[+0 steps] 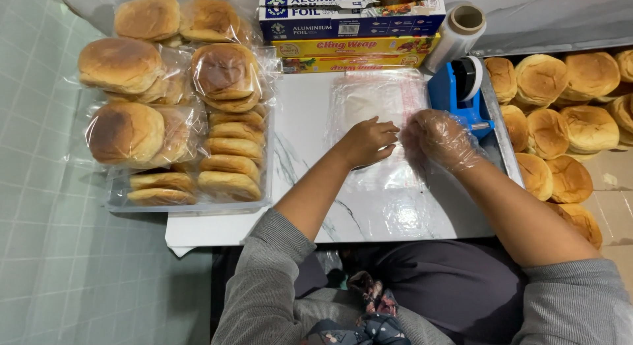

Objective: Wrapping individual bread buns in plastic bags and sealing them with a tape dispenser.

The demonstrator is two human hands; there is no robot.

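Clear bags [142,131] of buns, hands [369,142] on plastic bag [377,98]

My one camera sits on my head and looks almost straight down, close over the table [395,213]. My lap fills the bottom edge, my forearms reach up to mid-frame, the boxes [353,19] line the top, the floor [46,253] runs left. No second view shares the scene.

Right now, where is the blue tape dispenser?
In the head view, the blue tape dispenser stands at the table's right edge, just beyond the gloved right hand, beside the tray of unwrapped buns.
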